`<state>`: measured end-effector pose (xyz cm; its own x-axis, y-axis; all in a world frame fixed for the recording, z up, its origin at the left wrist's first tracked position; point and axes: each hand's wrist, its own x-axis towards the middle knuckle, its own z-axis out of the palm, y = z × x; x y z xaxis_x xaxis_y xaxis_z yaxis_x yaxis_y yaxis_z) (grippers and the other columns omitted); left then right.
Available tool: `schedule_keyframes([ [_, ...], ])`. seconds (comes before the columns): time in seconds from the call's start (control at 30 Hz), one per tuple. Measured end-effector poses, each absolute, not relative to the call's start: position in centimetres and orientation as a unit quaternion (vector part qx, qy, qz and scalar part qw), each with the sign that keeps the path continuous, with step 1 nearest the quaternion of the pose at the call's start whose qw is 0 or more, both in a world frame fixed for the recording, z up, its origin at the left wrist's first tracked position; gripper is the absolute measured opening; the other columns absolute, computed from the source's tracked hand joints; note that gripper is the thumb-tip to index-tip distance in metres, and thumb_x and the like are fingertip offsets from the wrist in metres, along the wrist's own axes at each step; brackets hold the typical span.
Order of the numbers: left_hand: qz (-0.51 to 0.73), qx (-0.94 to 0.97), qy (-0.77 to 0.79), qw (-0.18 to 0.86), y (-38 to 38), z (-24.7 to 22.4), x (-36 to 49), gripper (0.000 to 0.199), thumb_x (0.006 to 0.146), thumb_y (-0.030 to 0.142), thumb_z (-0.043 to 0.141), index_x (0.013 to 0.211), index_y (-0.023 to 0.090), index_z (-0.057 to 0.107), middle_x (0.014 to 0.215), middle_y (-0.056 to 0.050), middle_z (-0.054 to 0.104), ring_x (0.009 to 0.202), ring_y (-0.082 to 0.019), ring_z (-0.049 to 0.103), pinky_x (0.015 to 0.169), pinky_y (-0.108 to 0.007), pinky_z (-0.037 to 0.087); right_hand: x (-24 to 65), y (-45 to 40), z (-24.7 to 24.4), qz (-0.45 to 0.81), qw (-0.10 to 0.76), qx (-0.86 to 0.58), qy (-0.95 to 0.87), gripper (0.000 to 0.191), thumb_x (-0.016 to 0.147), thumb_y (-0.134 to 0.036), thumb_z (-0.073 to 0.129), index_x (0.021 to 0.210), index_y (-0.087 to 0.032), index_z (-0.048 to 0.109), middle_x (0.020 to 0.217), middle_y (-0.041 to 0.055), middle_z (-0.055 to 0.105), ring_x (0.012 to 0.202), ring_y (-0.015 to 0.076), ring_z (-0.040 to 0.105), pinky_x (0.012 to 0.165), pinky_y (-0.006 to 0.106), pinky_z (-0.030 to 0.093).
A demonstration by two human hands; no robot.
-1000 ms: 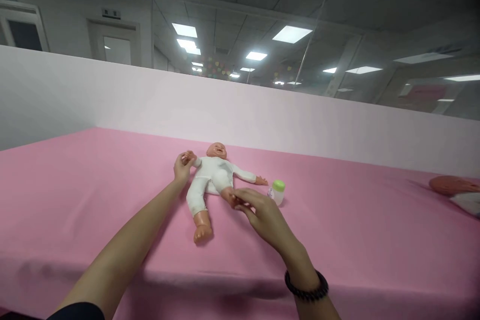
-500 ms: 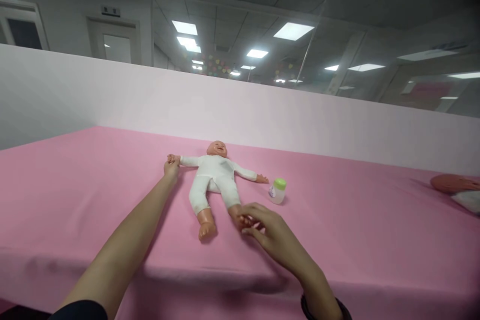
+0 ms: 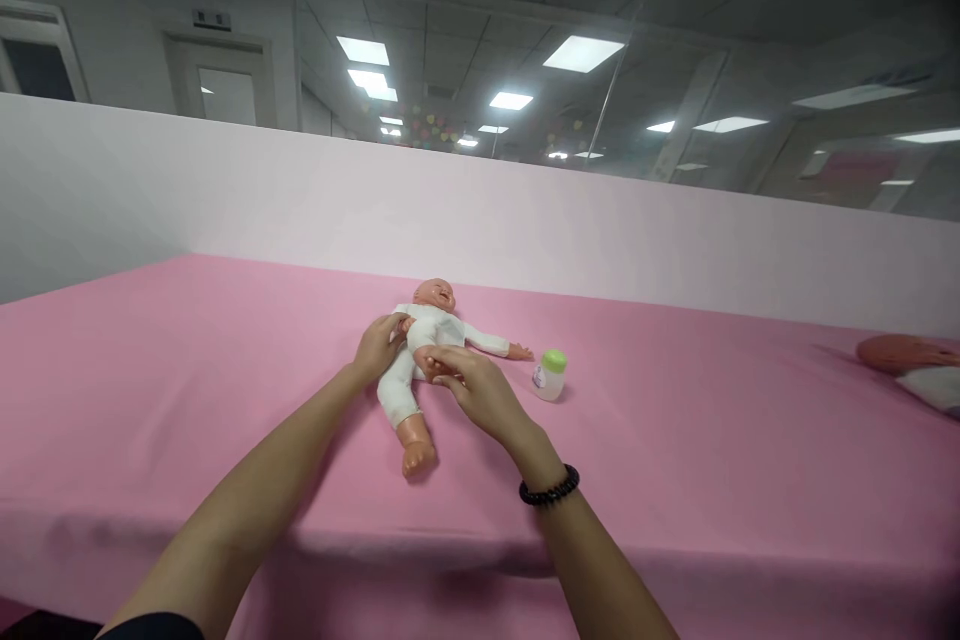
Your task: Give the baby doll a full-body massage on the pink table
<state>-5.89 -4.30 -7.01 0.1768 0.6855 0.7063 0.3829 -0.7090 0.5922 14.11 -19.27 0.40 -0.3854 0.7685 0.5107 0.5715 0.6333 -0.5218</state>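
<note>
A baby doll (image 3: 448, 328) in a white suit lies on its back on the pink cloth, head toward the white wall. My left hand (image 3: 379, 348) is closed round the doll's hand at the left, over its body. In my right hand (image 3: 476, 385) is the doll's foot, lifted so that this leg is bent up over the belly. The doll's other leg lies stretched toward me, and its other arm reaches out to the right. Just beyond that arm's fingers stands a small clear bottle (image 3: 549, 382) with a green cap.
The pink cloth (image 3: 697, 420) covers a wide table with its front edge near me. A low white wall (image 3: 525, 225) runs along the back. Part of another doll-like object (image 3: 904, 353) lies at the far right edge.
My left hand has brought the doll's hand from the side in over its body. My right hand has raised the doll's foot up and left, bending the leg.
</note>
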Motion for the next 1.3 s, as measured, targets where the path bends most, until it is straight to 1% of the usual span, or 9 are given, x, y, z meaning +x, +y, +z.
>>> schedule_keyframes([
  [0.17,0.662,0.566,0.435,0.227,-2.1,-8.0,-8.1,0.015,0.084,0.03,0.064,0.096,0.022,0.062,0.098,-0.004,0.068,0.09,-0.02,0.062,0.085,-0.033,0.046,16.4,-23.2,-1.5,0.195,0.414,-0.418,-0.785,0.031,0.091,-0.017,0.054,0.118,-0.026,0.066,0.107,0.0044,0.068,0.096,0.0201,0.063,0.084,0.033,0.053],
  [0.33,0.686,0.359,0.552,0.309,0.8,-9.2,-10.8,0.017,0.081,0.029,0.066,0.078,0.021,0.051,0.073,0.0,0.057,0.072,-0.017,0.056,0.074,-0.033,0.046,19.8,-27.0,-4.4,0.241,0.387,-0.47,-0.756,0.029,0.092,-0.019,0.052,0.115,-0.027,0.068,0.116,0.0056,0.066,0.101,0.0202,0.063,0.081,0.031,0.055],
  [0.53,0.69,0.473,0.485,0.254,-0.7,-8.4,-8.2,0.02,0.076,0.018,0.066,0.092,0.022,0.055,0.093,-0.004,0.063,0.086,-0.019,0.06,0.082,-0.033,0.046,19.0,-24.4,-3.0,0.195,0.405,-0.451,-0.771,0.03,0.094,-0.02,0.05,0.119,-0.027,0.065,0.117,0.005,0.067,0.103,0.0201,0.063,0.085,0.033,0.053],
  [0.73,0.506,0.771,0.372,0.103,-4.4,-6.9,-5.5,0.016,0.08,0.016,0.06,0.094,0.024,0.063,0.094,-0.005,0.067,0.089,-0.023,0.059,0.083,-0.034,0.045,15.1,-19.8,-0.4,0.176,0.384,-0.397,-0.815,0.022,0.091,-0.013,0.05,0.099,-0.023,0.068,0.102,0.0027,0.069,0.093,0.0187,0.062,0.082,0.033,0.051],
  [0.83,0.536,0.735,0.397,0.121,-4.0,-6.9,-6.1,0.017,0.081,0.018,0.061,0.097,0.024,0.062,0.096,-0.005,0.068,0.09,-0.023,0.06,0.082,-0.034,0.045,15.3,-20.7,-0.7,0.188,0.403,-0.398,-0.802,0.024,0.09,-0.013,0.051,0.105,-0.024,0.068,0.103,0.0034,0.068,0.093,0.0187,0.062,0.081,0.032,0.051],
  [0.93,0.636,0.575,0.468,0.214,-2.4,-7.3,-7.6,0.02,0.077,0.018,0.066,0.095,0.022,0.058,0.096,-0.005,0.067,0.09,-0.021,0.062,0.082,-0.033,0.047,17.0,-23.4,-1.6,0.212,0.409,-0.418,-0.783,0.024,0.09,-0.018,0.057,0.111,-0.024,0.067,0.101,0.0046,0.067,0.091,0.0194,0.062,0.078,0.032,0.052],
  [1.1,0.653,0.36,0.566,0.351,-0.4,-7.7,-10.1,0.015,0.08,0.024,0.064,0.079,0.021,0.049,0.076,-0.003,0.06,0.071,-0.021,0.062,0.069,-0.035,0.049,19.5,-27.0,-3.7,0.216,0.357,-0.476,-0.774,0.023,0.091,-0.017,0.053,0.106,-0.025,0.069,0.098,0.0042,0.065,0.087,0.0185,0.062,0.074,0.03,0.05],
  [1.2,0.67,0.375,0.542,0.342,-0.6,-7.4,-9.5,0.015,0.08,0.024,0.066,0.084,0.021,0.051,0.085,-0.004,0.062,0.08,-0.02,0.064,0.073,-0.034,0.049,19.5,-26.8,-3.9,0.215,0.359,-0.481,-0.771,0.028,0.092,-0.015,0.049,0.11,-0.026,0.067,0.104,0.004,0.066,0.091,0.018,0.062,0.077,0.029,0.05],
  [1.3,0.689,0.5,0.456,0.258,-1.9,-6.9,-7.4,0.021,0.08,0.025,0.067,0.097,0.022,0.056,0.102,-0.005,0.066,0.094,-0.021,0.063,0.082,-0.033,0.049,18.2,-24.9,-2.9,0.203,0.392,-0.457,-0.772,0.031,0.092,-0.015,0.05,0.117,-0.027,0.065,0.111,0.0041,0.066,0.098,0.0186,0.062,0.08,0.03,0.05],
])
